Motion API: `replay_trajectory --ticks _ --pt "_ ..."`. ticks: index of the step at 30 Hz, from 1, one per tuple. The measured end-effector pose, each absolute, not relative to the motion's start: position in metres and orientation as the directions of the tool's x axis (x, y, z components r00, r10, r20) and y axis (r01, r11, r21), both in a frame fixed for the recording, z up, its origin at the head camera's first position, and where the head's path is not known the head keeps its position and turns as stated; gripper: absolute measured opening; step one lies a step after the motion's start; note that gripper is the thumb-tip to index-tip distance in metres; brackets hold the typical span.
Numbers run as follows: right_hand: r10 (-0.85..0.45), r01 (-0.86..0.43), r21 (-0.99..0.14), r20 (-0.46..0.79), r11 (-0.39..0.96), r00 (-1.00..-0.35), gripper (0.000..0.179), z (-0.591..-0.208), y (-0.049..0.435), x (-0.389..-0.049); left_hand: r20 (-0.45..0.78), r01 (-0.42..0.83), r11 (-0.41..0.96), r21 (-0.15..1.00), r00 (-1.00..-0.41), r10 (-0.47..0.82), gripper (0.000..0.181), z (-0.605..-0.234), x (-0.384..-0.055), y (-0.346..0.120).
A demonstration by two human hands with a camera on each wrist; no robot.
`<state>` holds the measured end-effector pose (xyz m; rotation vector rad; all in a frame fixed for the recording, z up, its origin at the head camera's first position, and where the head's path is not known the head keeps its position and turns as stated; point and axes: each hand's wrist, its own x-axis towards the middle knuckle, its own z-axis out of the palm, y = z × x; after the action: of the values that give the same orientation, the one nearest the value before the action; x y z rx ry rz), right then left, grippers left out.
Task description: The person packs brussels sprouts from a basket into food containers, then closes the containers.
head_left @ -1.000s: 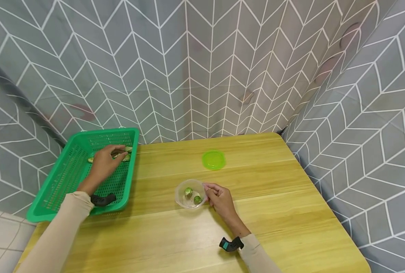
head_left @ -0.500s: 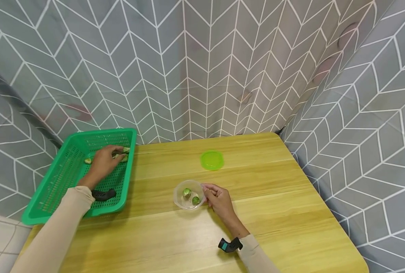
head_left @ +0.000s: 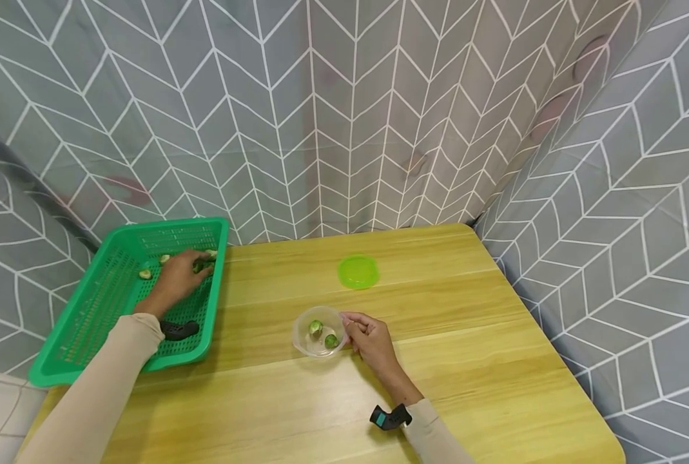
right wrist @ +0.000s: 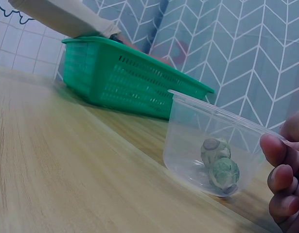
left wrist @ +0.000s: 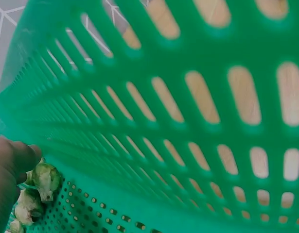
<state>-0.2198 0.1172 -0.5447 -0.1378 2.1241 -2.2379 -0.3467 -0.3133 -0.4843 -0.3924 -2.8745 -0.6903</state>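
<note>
My left hand (head_left: 178, 276) reaches down into the green plastic basket (head_left: 221, 283), thumb and fingers bent over pale green Brussels sprouts. In the left wrist view, a Brussels sprout (left wrist: 46, 180) lies right by the fingertips, with others below it; I cannot tell whether the hand grips one. My right hand (head_left: 373, 341) pinches the rim of a clear round plastic container (right wrist: 185, 141) between thumb and fingers. Two Brussels sprouts, one in front (right wrist: 223, 173) and one behind (right wrist: 215, 149), sit on the container's bottom.
A bright green lid (head_left: 358, 271) lies flat on the wooden table (head_left: 466, 361) behind the container. More sprouts (head_left: 145, 274) are scattered in the basket, left of the hand. Grey patterned curtains (head_left: 332, 116) hang behind and to the right of the table.
My left hand stays in the basket, its fingers shifting slightly among the sprouts; more sprouts now show to its left. My right hand keeps its hold on the container. The head view shifts slightly.
</note>
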Motion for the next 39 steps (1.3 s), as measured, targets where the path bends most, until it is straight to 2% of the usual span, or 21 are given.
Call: replay_trajectory --ticks 13,24,32,39 --pt "-0.105 -0.036 -0.997 0.043 -0.066 -0.994 0.026 -0.545 0.118 -0.221 0.268 0.349 0.851 0.393 -0.929 0.257 0.032 -0.488 -0.354 -0.313" --pt "-0.136 -0.014 -0.998 0.021 -0.053 -0.99 0.026 -0.545 0.12 -0.224 0.259 0.364 0.847 0.387 -0.925 0.278 0.031 -0.49 -0.357 -0.315" --pt "-0.115 -0.045 -0.998 0.049 -0.038 -0.992 0.025 -0.547 0.119 -0.221 0.253 0.373 0.86 0.347 -0.921 0.297 0.031 -0.496 -0.36 -0.315" --pt "-0.11 -0.074 -0.996 0.079 -0.046 -0.991 0.023 -0.547 0.119 -0.221 0.305 0.39 0.865 0.314 -0.905 0.297 0.028 -0.5 -0.364 -0.317"
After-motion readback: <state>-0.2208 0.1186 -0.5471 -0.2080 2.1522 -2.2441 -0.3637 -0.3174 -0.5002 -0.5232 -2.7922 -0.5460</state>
